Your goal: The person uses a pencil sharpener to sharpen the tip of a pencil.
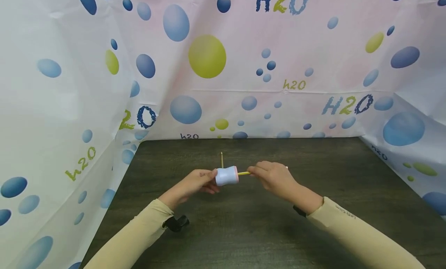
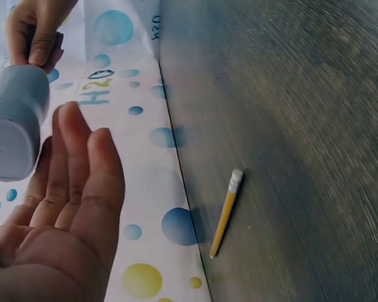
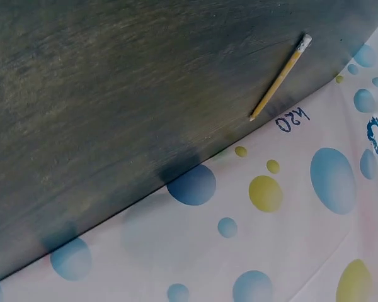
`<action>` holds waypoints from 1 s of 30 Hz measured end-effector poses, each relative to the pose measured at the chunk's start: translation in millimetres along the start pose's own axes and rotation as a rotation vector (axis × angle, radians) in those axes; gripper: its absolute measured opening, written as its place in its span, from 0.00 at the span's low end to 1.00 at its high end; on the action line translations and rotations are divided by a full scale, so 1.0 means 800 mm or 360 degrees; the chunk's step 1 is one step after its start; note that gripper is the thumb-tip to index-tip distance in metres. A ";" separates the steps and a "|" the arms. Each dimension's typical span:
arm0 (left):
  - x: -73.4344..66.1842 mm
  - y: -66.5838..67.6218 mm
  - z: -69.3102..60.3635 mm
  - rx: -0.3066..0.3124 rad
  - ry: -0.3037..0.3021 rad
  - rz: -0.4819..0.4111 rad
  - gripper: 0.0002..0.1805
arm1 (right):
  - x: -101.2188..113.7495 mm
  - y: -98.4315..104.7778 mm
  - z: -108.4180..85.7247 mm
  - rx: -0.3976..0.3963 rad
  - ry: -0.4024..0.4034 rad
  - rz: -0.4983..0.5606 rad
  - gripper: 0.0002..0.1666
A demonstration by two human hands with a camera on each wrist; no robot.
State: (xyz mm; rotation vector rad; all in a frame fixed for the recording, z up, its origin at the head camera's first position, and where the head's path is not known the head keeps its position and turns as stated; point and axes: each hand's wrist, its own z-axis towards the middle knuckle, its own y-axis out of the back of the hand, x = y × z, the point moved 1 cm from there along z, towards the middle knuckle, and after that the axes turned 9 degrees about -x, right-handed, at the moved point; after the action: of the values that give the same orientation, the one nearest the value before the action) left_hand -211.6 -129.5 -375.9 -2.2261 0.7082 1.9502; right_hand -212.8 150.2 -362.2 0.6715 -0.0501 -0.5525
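Note:
My left hand (image 1: pixel 200 182) holds a light blue, waisted pencil sharpener (image 1: pixel 227 175) with a pink rim, thumb near its left end. The left wrist view shows the sharpener's round end (image 2: pixel 9 148) beside the extended fingers (image 2: pixel 101 163). From the right, my right hand (image 1: pixel 275 178) pinches a yellow pencil (image 1: pixel 244 173) whose front end meets the pink-rimmed end of the sharpener. How deep the pencil sits inside is hidden. The right wrist view shows neither hand.
A second yellow pencil (image 1: pixel 222 159) lies on the dark wooden table (image 1: pixel 188 153) beyond the sharpener, tip pointing away. A white sheet (image 1: pixel 244 67) printed with blue and green dots rises behind the table and along both sides.

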 end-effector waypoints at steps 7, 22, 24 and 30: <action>-0.002 0.004 -0.001 -0.0009 -0.0072 0.0038 0.52 | 0.008 0.000 0.002 0.0104 -0.0054 -0.0068 0.18; -0.013 -0.018 -0.023 -0.0491 -0.1340 0.1246 0.32 | -0.021 -0.003 0.006 0.1162 -0.1458 0.1368 0.18; -0.012 -0.020 -0.024 -0.0496 -0.1352 0.1252 0.32 | -0.024 -0.004 0.002 0.1188 -0.1462 0.1391 0.18; -0.008 -0.022 -0.020 -0.0454 -0.1171 0.1122 0.34 | -0.020 -0.010 -0.009 0.1034 -0.1272 0.1140 0.17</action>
State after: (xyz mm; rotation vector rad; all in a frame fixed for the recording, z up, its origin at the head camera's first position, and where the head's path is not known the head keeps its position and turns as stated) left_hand -190.5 -118.1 -370.8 -1.2020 1.2279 3.0777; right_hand -228.9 157.3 -370.4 0.9535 -1.2157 -0.0598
